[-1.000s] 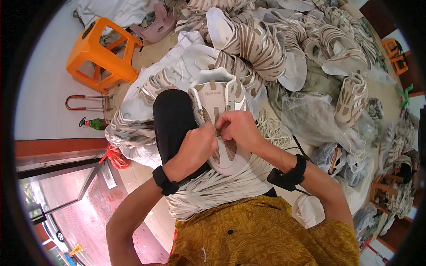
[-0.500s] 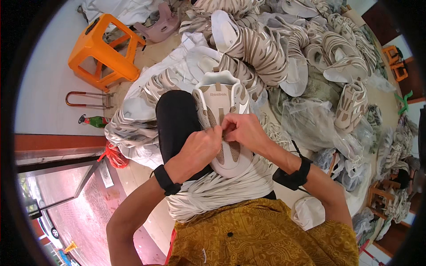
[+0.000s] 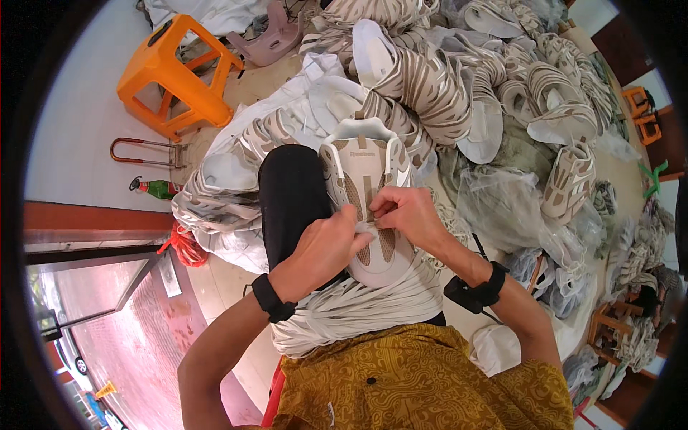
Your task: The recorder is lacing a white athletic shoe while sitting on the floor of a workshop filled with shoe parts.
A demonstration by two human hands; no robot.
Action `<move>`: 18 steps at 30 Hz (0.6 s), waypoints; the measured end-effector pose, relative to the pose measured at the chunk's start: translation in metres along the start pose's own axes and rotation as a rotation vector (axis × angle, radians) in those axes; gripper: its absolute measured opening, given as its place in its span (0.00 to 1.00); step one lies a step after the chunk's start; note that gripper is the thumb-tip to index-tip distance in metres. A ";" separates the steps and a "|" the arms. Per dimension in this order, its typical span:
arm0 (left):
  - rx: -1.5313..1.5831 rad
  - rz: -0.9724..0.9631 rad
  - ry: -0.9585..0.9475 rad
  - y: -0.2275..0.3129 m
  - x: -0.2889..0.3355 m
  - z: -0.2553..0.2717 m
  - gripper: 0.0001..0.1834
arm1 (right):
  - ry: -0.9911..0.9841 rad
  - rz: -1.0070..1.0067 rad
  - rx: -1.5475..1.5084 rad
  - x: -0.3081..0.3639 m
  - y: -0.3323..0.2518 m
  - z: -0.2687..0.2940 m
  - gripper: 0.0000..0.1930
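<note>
A beige and white sneaker upper (image 3: 364,161) rests on my lap, its heel opening away from me and its toe toward me. Beside its lower eyelets, my left hand (image 3: 322,244) has thumb and forefinger apart, the other fingers curled. Across the tongue from it, my right hand (image 3: 410,215) is closed in a pinch at the shoe's centre. A short piece of pale shoelace (image 3: 366,227) shows between the hands, its end by the right fingertips. A thick bundle of white shoelaces (image 3: 358,315) lies across my thighs, under the shoe's toe.
Stacks of nested shoe uppers (image 3: 433,79) fill the floor ahead, with more uppers (image 3: 218,193) at the left on white cloth. Clear plastic bags (image 3: 502,208) lie to the right. An orange stool (image 3: 175,79), a green bottle (image 3: 159,188) and red string (image 3: 186,244) are at the left.
My left thumb and forefinger have come apart, and that hand has moved slightly down from the right one. The right hand keeps its pinch. The whole view has shifted a little.
</note>
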State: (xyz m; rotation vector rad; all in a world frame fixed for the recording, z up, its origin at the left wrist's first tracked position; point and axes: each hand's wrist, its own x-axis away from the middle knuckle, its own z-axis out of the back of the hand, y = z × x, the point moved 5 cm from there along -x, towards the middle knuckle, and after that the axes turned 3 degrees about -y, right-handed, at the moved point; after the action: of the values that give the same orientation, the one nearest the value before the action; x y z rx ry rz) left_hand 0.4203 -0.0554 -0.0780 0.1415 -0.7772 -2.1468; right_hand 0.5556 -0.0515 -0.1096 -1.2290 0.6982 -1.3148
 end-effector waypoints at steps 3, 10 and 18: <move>-0.076 0.019 -0.027 0.000 -0.003 -0.005 0.13 | 0.002 0.006 0.026 -0.001 -0.002 0.000 0.09; -0.206 -0.062 -0.057 -0.007 -0.008 -0.002 0.11 | -0.012 0.014 -0.058 -0.005 0.007 -0.001 0.11; 0.318 0.336 0.085 -0.025 0.061 0.133 0.09 | -0.013 0.220 0.008 0.003 -0.028 0.000 0.13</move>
State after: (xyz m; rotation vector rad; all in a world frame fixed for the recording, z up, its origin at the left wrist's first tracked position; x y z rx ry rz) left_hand 0.3167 -0.0250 0.0240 0.2479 -1.0120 -1.6826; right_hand 0.5467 -0.0490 -0.0828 -1.1195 0.7950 -1.1262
